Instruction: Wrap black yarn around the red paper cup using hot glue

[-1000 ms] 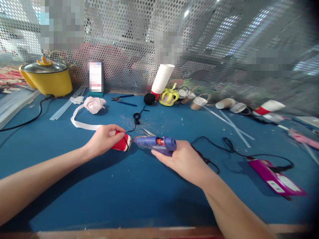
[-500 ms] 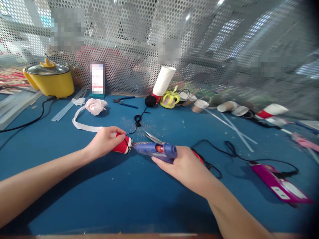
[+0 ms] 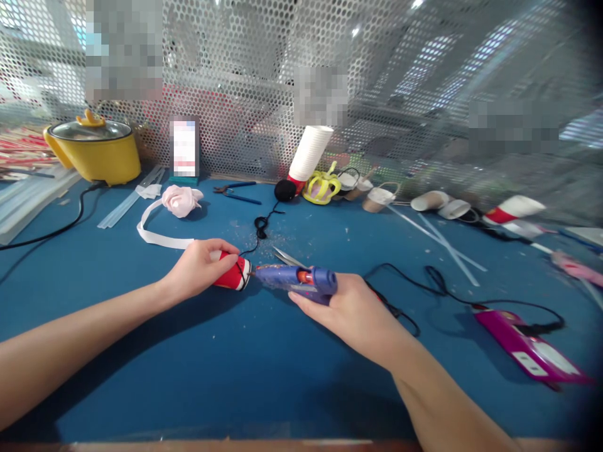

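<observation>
While on its side, red paper cup (image 3: 232, 275) in closed left-hand fingers (image 3: 207, 251), glue gun (image 3: 296, 279) in right-hand fingers (image 3: 308, 301).

Glue gun (image 3: 296, 278) right of cup (image 3: 232, 274), nozzle seemingly touching.

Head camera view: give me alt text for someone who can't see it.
On a blue table, the left hand holds a red-and-white paper cup on its side while the right hand points a blue hot-glue gun at its rim. A yellow lidded pot stands far left.
</observation>
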A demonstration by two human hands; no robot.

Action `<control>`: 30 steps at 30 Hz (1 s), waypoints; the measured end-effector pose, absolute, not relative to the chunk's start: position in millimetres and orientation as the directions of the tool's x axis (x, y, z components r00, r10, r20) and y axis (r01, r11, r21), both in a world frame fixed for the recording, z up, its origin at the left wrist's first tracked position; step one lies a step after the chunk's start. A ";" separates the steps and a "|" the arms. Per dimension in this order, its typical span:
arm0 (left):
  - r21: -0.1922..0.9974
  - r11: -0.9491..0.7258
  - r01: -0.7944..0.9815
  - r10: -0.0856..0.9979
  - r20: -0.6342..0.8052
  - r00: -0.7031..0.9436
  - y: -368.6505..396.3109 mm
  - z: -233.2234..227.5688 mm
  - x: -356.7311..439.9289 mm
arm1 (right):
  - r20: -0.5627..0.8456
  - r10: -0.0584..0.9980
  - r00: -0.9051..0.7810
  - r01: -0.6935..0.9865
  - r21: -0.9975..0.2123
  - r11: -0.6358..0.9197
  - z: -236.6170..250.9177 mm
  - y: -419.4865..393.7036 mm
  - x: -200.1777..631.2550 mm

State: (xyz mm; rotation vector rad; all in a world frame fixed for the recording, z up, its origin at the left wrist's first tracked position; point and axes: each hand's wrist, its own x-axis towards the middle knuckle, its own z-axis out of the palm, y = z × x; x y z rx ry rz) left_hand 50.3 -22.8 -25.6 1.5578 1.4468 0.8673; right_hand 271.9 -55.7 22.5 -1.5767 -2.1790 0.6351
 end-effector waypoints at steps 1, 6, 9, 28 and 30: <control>0.906 -0.007 0.423 0.994 -0.040 0.104 -23.0 -25.6 50.3 | 0.034 0.955 -0.296 0.782 -0.566 0.262 21.9 -54.9 272.1; 0.908 -0.010 0.418 0.995 -0.035 0.099 -23.4 -26.3 50.1 | 0.042 0.957 -0.288 0.756 -0.603 0.254 20.5 -51.3 271.7; 0.906 -0.027 0.422 0.995 -0.018 0.102 -22.9 -28.1 50.0 | 0.061 0.956 -0.286 0.758 -0.596 0.265 20.0 -49.3 271.3; 0.896 -0.057 0.440 0.993 0.005 0.118 -24.0 -28.4 51.2 | 0.049 0.950 -0.308 0.774 -0.568 0.280 21.4 -44.5 270.2; 0.902 -0.055 0.429 0.993 0.006 0.116 -23.5 -29.3 51.1 | 0.028 0.952 -0.304 0.770 -0.581 0.263 21.7 -46.0 271.1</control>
